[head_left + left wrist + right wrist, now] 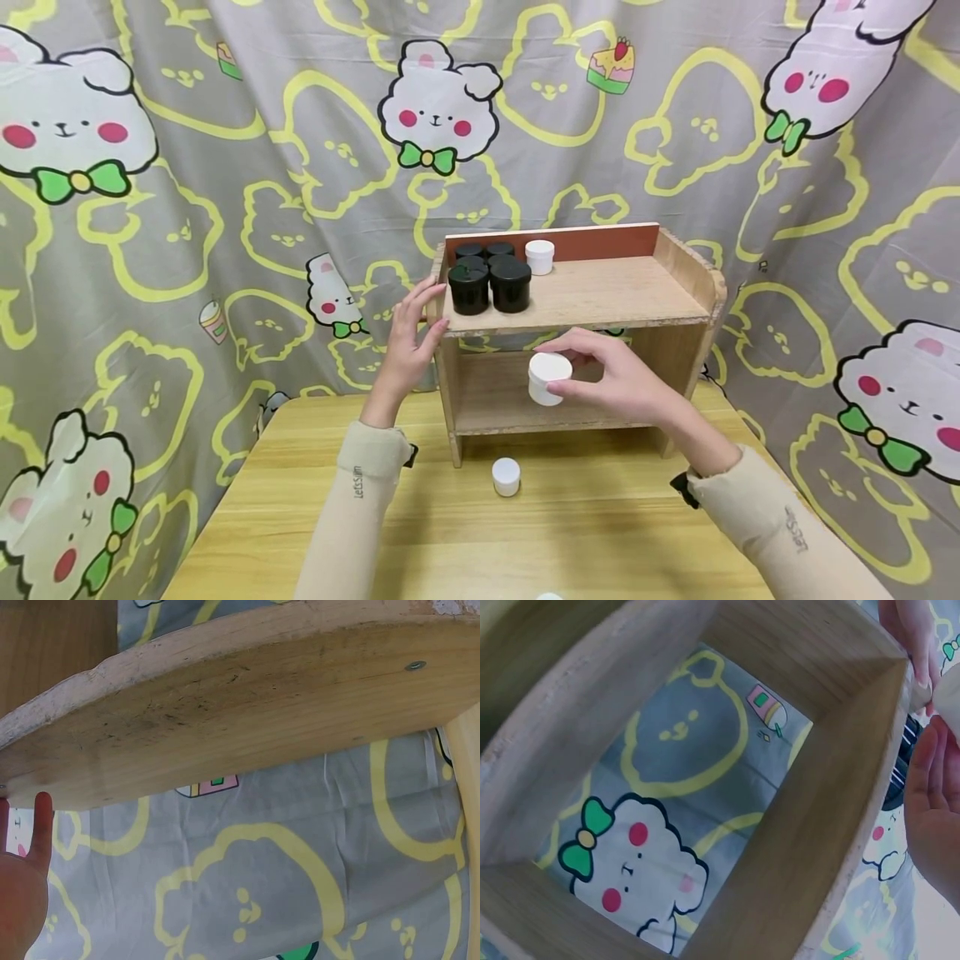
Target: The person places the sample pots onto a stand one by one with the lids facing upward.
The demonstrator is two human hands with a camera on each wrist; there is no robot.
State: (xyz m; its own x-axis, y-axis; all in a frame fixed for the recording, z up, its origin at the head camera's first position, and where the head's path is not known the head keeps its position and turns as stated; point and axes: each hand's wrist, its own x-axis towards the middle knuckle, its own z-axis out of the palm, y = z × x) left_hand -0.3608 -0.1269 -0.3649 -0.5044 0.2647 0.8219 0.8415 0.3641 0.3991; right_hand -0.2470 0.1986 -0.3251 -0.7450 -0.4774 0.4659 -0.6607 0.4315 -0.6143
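My right hand pinches a small white lidded jar between thumb and fingers, in front of the shelf's lower opening. At the right edge of the right wrist view, part of that hand and the jar show. With fingers extended, my left hand rests against the left side of the wooden shelf. Several black lidded jars stand grouped at the left of the upper board. Beside them, further back, is another white jar.
A white jar stands on the wooden table in front of the shelf. Part of a white round top shows at the head view's bottom edge. A patterned curtain hangs behind and around the table.
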